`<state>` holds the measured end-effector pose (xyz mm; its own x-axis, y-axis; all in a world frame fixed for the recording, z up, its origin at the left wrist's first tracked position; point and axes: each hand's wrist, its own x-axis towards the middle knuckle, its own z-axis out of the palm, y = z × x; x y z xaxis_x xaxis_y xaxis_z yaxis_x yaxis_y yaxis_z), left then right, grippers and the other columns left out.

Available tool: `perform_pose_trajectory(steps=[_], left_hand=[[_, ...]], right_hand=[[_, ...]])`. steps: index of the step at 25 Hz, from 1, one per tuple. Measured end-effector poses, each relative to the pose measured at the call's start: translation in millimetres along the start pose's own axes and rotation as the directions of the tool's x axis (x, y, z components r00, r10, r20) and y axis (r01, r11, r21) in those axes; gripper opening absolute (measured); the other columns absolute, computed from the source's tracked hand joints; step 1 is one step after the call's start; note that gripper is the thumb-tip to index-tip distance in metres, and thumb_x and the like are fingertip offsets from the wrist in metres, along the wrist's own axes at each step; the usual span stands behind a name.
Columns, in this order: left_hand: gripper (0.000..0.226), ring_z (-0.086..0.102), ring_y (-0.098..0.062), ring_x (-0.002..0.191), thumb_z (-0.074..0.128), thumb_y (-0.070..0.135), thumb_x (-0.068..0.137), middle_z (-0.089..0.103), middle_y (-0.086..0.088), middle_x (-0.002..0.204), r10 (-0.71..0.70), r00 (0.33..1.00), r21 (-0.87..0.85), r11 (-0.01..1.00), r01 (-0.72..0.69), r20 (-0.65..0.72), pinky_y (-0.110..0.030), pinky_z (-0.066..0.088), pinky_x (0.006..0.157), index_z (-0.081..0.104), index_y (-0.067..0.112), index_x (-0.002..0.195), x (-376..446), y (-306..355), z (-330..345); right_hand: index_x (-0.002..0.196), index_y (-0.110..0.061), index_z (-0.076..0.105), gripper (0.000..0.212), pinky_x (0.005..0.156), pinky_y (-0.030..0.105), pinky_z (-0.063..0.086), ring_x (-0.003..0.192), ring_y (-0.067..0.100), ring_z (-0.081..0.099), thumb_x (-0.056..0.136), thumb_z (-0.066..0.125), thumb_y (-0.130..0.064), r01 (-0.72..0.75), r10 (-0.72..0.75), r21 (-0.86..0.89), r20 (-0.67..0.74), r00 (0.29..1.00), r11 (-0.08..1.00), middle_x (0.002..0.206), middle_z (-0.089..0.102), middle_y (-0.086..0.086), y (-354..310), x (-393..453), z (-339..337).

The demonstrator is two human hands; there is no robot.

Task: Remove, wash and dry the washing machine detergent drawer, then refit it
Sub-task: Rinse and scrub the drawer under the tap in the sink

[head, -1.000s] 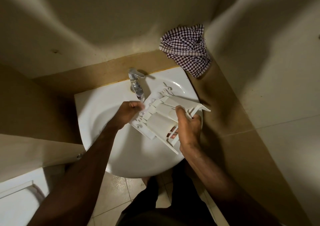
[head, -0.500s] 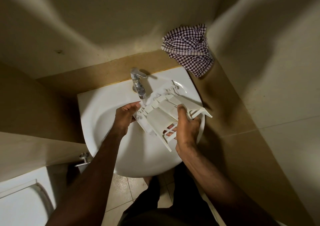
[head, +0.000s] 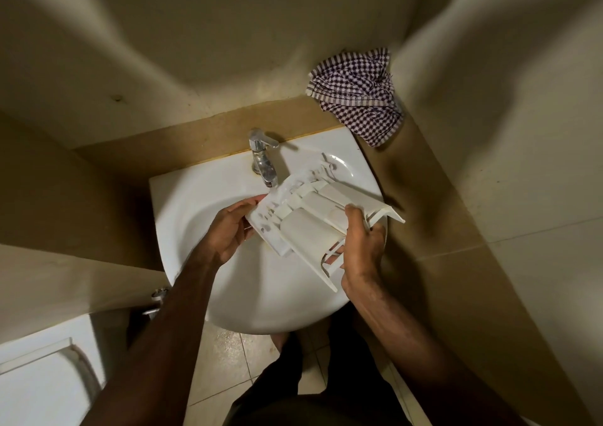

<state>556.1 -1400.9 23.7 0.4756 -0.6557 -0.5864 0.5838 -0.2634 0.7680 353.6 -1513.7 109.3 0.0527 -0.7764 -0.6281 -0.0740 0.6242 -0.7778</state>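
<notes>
Both hands clasp the white detergent drawer [head: 313, 220] over the sink [head: 195, 217]: left hand [head: 228, 233], right hand [head: 362, 249]; its long axis runs upper left to lower right.

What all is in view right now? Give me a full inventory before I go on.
detergent drawer: one, white, held tilted over the basin, by the tap spout
sink: one, white, centre of the view against the back wall
tap: one, chrome, at the sink's back edge; no water stream can be made out
checked cloth: one, dark purple and white, bunched in the corner behind the sink's right side
toilet: one, white, lower left, partly cut off
floor tiles: beige, under the sink
left hand: gripping the drawer's left end
right hand: gripping the drawer's right side
</notes>
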Motion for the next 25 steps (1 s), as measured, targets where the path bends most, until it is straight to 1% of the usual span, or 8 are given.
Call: perform_pose_trajectory(steps=[3, 5, 7, 9, 12, 14, 20, 25], left_hand=[[0.033, 0.067, -0.017, 0.117, 0.054, 0.044, 0.103, 0.074, 0.002, 0.126, -0.041, 0.999, 0.284, 0.958, 0.046, -0.024, -0.037, 0.051, 0.101, 0.074, 0.029, 0.124, -6, 15, 2], [0.048, 0.063, -0.017, 0.125, 0.059, 0.064, 0.094, 0.071, 0.005, 0.132, -0.111, 0.994, 0.343, 0.934, 0.102, 0.007, -0.042, 0.043, 0.114, 0.071, 0.033, 0.128, -10, 22, 6], [0.054, 0.064, -0.022, 0.125, 0.057, 0.067, 0.093, 0.071, 0.004, 0.132, -0.239, 0.964, 0.336, 0.923, 0.189, 0.115, -0.045, 0.047, 0.111, 0.069, 0.033, 0.132, -19, 26, 7], [0.052, 0.068, -0.030, 0.118, 0.057, 0.062, 0.095, 0.073, -0.005, 0.127, -0.323, 0.928, 0.211, 0.936, 0.283, 0.186, -0.047, 0.053, 0.104, 0.070, 0.027, 0.131, -27, 24, 6], [0.058, 0.065, -0.023, 0.123, 0.057, 0.073, 0.090, 0.073, 0.000, 0.126, -0.217, 0.976, 0.300, 0.931, 0.208, -0.006, -0.044, 0.041, 0.115, 0.073, 0.029, 0.124, -27, 9, 8], [0.048, 0.067, -0.021, 0.106, 0.053, 0.071, 0.093, 0.076, 0.000, 0.111, -0.084, 0.973, 0.378, 0.912, 0.162, -0.215, -0.036, 0.050, 0.097, 0.077, 0.031, 0.104, -31, -1, 19], [0.065, 0.066, -0.036, 0.084, 0.041, 0.063, 0.102, 0.070, -0.011, 0.079, 0.284, 0.849, 0.641, 0.763, 0.081, -0.445, -0.043, 0.051, 0.078, 0.070, 0.010, 0.078, -55, -5, 19], [0.067, 0.059, -0.035, 0.074, 0.042, 0.061, 0.103, 0.061, -0.009, 0.064, 0.317, 0.736, 0.577, 0.808, 0.122, -0.599, -0.041, 0.048, 0.075, 0.056, 0.014, 0.057, -72, 2, 25]], right_hand=[[0.118, -0.019, 0.062, 0.033, 0.059, 0.035, 0.059, 0.079, 0.023, 0.075, 0.091, 0.073, -0.034, 0.012, -0.008, -0.054, 0.074, 0.997, 0.998, 0.102, 0.077, 0.005, 5, 4, -11], [0.112, -0.025, 0.065, 0.027, 0.072, 0.044, 0.064, 0.085, 0.025, 0.076, 0.089, 0.074, -0.035, -0.046, 0.059, -0.090, 0.143, 0.988, 0.995, 0.102, 0.077, 0.006, 7, 3, -11], [0.106, -0.026, 0.065, 0.022, 0.085, 0.051, 0.063, 0.094, 0.030, 0.074, 0.088, 0.073, -0.036, -0.058, 0.094, -0.179, 0.198, 0.976, 0.982, 0.104, 0.076, 0.007, 7, 5, -13], [0.110, -0.023, 0.067, 0.031, 0.084, 0.045, 0.059, 0.095, 0.028, 0.072, 0.086, 0.072, -0.041, -0.064, 0.129, -0.260, 0.240, 0.962, 0.964, 0.107, 0.076, 0.008, 2, 14, -19], [0.118, -0.024, 0.071, 0.044, 0.094, 0.044, 0.056, 0.106, 0.030, 0.072, 0.085, 0.071, -0.054, -0.123, 0.254, -0.393, 0.302, 0.919, 0.911, 0.115, 0.077, 0.010, -7, 34, -29], [0.123, -0.027, 0.071, 0.043, 0.105, 0.046, 0.054, 0.110, 0.026, 0.070, 0.092, 0.068, -0.057, -0.088, 0.265, -0.454, 0.343, 0.901, 0.887, 0.117, 0.076, 0.004, -10, 45, -29], [0.156, -0.020, 0.049, 0.071, 0.117, 0.032, 0.034, 0.148, 0.021, 0.046, 0.101, 0.052, -0.066, 0.186, 0.155, -0.577, 0.490, 0.858, 0.796, 0.157, 0.053, -0.001, -4, 73, 2], [0.147, -0.018, 0.059, 0.076, 0.118, 0.043, 0.040, 0.140, 0.030, 0.052, 0.099, 0.044, -0.074, 0.359, 0.058, -0.658, 0.522, 0.851, 0.661, 0.151, 0.058, 0.008, 7, 89, 36]])
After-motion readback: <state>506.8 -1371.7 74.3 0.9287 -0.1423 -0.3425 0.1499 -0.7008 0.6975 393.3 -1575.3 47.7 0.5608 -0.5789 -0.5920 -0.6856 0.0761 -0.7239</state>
